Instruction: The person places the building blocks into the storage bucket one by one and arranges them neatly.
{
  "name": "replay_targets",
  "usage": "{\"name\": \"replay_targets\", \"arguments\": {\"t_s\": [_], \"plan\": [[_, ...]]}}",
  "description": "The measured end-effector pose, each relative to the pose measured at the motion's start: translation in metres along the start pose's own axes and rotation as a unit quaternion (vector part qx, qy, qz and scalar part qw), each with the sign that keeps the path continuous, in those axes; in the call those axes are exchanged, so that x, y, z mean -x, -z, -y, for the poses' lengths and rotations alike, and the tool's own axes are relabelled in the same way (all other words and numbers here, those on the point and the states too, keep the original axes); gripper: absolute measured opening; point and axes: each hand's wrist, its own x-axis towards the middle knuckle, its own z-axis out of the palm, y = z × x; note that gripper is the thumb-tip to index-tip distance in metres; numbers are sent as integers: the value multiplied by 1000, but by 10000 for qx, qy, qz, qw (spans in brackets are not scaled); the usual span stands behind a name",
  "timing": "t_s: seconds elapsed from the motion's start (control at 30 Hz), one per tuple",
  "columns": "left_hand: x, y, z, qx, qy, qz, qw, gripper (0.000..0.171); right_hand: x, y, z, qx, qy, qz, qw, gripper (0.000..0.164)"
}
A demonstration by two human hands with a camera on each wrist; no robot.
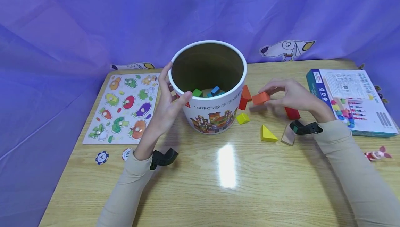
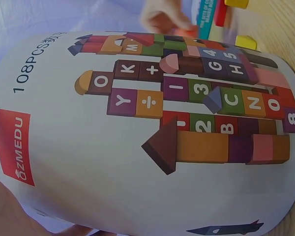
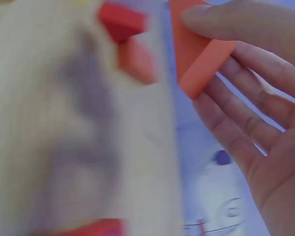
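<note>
A white round bucket (image 1: 210, 112) printed with letter blocks stands on the table, its mouth facing up toward the head camera. At its left side my left hand (image 1: 167, 110) holds the wall, thumb at the front rim. Inside lie green (image 1: 197, 93) and blue blocks (image 1: 215, 90). Right of the bucket, my right hand (image 1: 292, 95) pinches an orange triangular block (image 3: 199, 54) between thumb and fingers, above the table. Near that hand are red and orange blocks (image 1: 246, 93), a yellow block (image 1: 242, 118), a yellow triangle (image 1: 268, 134) and a plain wood block (image 1: 288, 135).
On the left lies a vegetable puzzle board (image 1: 107, 116), with poker chips (image 1: 101, 157) in front. A boxed toy set (image 1: 359, 102) sits at the right, and a small pink figurine (image 1: 377, 154) lies before it. Purple cloth (image 1: 200, 8) hangs behind the table.
</note>
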Motion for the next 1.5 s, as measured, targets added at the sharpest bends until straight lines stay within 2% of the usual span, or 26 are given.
{"name": "replay_targets", "arguments": {"t_s": [0.1, 0.17, 0.33, 0.47, 0.53, 0.6, 0.77, 0.9, 1.03, 1.27, 1.5], "plan": [[0, 0, 0, 6, 14, 5, 10000, 102, 4, 18, 13, -97, 4, -481, 9988, 43], [0, 0, 0, 25, 26, 13, 10000, 101, 7, 30, 24, -316, 152, -772, 9964, 44], [0, -1, 0, 62, 23, 29, 10000, 101, 6, 53, 53, -813, 946, -1429, 9818, 46], [0, 0, 0, 45, 14, 16, 10000, 101, -2, 53, 81, -1111, 1555, -1783, 9652, 45], [0, 0, 0, 17, 9, 4, 10000, 101, -7, 47, 96, -1274, 1805, -1768, 9591, 43], [0, 0, 0, 1, 4, -3, 10000, 101, -12, 38, 112, -1282, 1952, -1657, 9581, 42], [0, 0, 1, 28, 4, -22, 10000, 102, -22, 17, 148, -860, 2011, -1286, 9673, 42], [1, 1, 1, 17, 16, -35, 10000, 102, -29, 8, 164, -705, 2095, -1157, 9684, 41], [1, 0, 1, -57, 65, -54, 9999, 103, -36, 4, 168, -642, 2061, -1152, 9696, 39], [0, 0, 1, -41, 81, -45, 9999, 103, -44, 4, 163, -705, 1916, -1181, 9718, 38], [1, 0, 0, -48, 58, -54, 10000, 103, -47, 6, 157, -834, 2041, -1030, 9699, 37]]}}
